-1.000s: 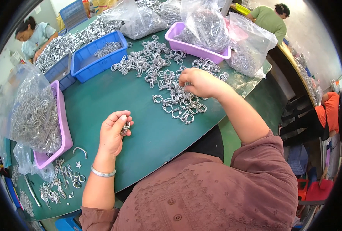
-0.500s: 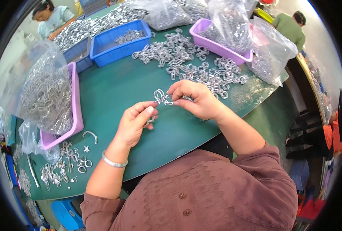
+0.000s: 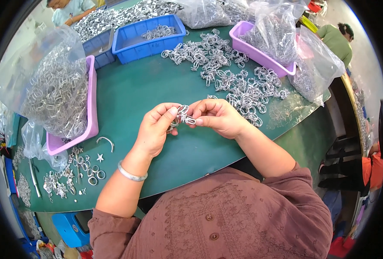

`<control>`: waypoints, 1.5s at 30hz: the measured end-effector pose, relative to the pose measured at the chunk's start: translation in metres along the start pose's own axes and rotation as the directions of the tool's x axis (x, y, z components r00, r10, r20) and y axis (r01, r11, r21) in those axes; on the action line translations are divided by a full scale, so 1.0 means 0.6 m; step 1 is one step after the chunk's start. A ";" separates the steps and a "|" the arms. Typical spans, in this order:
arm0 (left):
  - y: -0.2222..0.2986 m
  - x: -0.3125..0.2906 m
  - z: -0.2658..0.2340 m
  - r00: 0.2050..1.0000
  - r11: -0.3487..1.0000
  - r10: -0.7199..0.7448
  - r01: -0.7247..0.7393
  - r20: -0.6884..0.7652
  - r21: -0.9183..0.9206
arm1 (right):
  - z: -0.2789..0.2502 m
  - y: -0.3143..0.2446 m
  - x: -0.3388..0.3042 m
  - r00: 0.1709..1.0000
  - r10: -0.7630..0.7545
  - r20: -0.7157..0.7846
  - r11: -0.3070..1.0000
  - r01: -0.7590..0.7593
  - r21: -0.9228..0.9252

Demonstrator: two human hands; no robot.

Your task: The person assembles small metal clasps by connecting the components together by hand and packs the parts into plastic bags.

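Over the near part of the green table, my left hand (image 3: 157, 126) and my right hand (image 3: 217, 117) meet, both closed on small silver metal pieces. A few linked, ring-like metal pieces (image 3: 183, 113) show between the fingertips. My left thumb and forefinger pinch them, and more metal sits partly hidden under the left fingers. The right thumb and forefinger grip an oblong metal link (image 3: 190, 121) at its end. Just beyond my right hand spreads a heap of similar metal links (image 3: 243, 93).
A purple bin (image 3: 92, 116) with a bagged load stands left, another purple bin (image 3: 239, 30) at the back right. A blue bin (image 3: 148, 49) stands far back. Rings (image 3: 97, 174), a star piece (image 3: 100, 158) and a curved piece (image 3: 109, 141) lie at left. A co-worker (image 3: 72, 11) sits across the table.
My hands have come closer together, and the metal pieces between them are turned differently. The whole view has shifted slightly, with the table's contents appearing a little to the right.
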State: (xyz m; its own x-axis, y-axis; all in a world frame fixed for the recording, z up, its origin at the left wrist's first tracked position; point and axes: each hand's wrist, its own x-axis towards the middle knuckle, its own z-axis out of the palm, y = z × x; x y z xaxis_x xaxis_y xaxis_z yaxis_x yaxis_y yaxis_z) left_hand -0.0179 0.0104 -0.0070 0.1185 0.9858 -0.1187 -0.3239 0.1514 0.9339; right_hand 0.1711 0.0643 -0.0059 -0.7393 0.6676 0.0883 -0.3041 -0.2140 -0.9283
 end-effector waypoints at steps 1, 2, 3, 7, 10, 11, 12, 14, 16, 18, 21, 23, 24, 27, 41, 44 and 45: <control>0.001 0.000 0.001 1.000 1.000 -0.001 0.001 -0.001 -0.002 | 0.000 0.001 0.001 1.000 -0.018 0.011 0.999 0.018 -0.038; 0.004 0.000 0.003 1.000 1.000 -0.017 0.017 -0.002 -0.001 | 0.000 0.002 0.000 1.000 -0.016 0.011 0.999 0.016 -0.038; 0.006 0.000 0.004 1.000 1.000 -0.031 0.031 -0.006 0.000 | 0.002 0.002 0.000 0.997 -0.076 0.017 0.985 0.078 -0.157; 0.001 0.004 0.000 1.000 1.000 -0.010 0.010 -0.015 0.007 | 0.007 0.003 0.000 0.987 -0.156 0.037 0.891 0.157 -0.426; 0.000 -0.003 0.005 0.999 1.000 0.018 -0.018 -0.033 -0.014 | 0.016 0.000 -0.007 0.999 -0.003 -0.047 0.987 -0.005 -0.163; -0.004 -0.007 0.006 0.999 1.000 0.009 -0.010 -0.047 -0.017 | 0.021 0.000 -0.011 0.999 -0.001 -0.048 0.987 -0.007 -0.160; -0.004 -0.003 0.005 0.998 1.000 0.007 -0.008 -0.057 -0.017 | 0.024 0.000 -0.009 0.998 -0.011 -0.065 0.994 0.004 -0.106; -0.001 0.002 0.004 0.999 1.000 0.013 -0.014 -0.053 -0.019 | 0.025 0.000 -0.003 0.996 -0.024 -0.081 0.998 0.020 -0.052; -0.003 0.001 0.005 0.999 1.000 0.008 -0.010 -0.051 -0.026 | 0.026 0.001 -0.001 0.989 0.014 -0.151 0.993 -0.031 -0.112; -0.004 0.001 0.004 0.999 0.998 0.024 -0.027 -0.041 -0.062 | 0.021 0.011 0.000 0.991 0.032 -0.128 0.995 -0.044 -0.093; 0.002 0.000 0.010 0.994 0.997 -0.018 0.010 -0.111 -0.071 | 0.019 0.015 0.000 0.991 0.065 -0.117 0.992 -0.077 -0.098; 0.002 0.003 0.001 0.987 0.996 0.021 -0.007 -0.160 0.086 | 0.020 0.013 0.001 0.988 0.083 -0.131 0.988 -0.099 -0.119; 0.003 0.005 -0.003 0.977 0.970 0.069 -0.018 -0.201 0.242 | 0.021 0.008 0.000 0.981 0.103 -0.164 0.990 -0.116 -0.077; 0.005 0.004 -0.013 0.976 0.779 0.192 -0.091 -0.098 0.620 | 0.012 0.007 -0.001 0.978 0.098 -0.182 0.995 -0.099 0.002; 0.024 -0.014 0.017 0.866 0.565 0.443 -0.470 0.232 0.678 | 0.010 0.006 -0.006 0.988 -0.015 -0.153 1.000 0.014 -0.007; 0.016 -0.011 0.015 0.824 0.538 0.492 -0.542 0.283 0.645 | 0.011 0.007 -0.007 0.990 -0.025 -0.140 1.000 0.024 -0.009; 0.013 -0.010 0.015 0.825 0.544 0.489 -0.544 0.285 0.639 | 0.012 0.008 -0.006 0.990 -0.024 -0.141 1.000 0.023 -0.007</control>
State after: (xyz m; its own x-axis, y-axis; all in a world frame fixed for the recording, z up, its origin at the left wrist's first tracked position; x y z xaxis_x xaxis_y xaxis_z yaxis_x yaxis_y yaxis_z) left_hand -0.0129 0.0051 0.0042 0.2072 0.8662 0.4546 0.3588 -0.4996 0.7884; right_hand 0.1682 0.0556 -0.0082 -0.6397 0.7664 0.0587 -0.3170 -0.1935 -0.9285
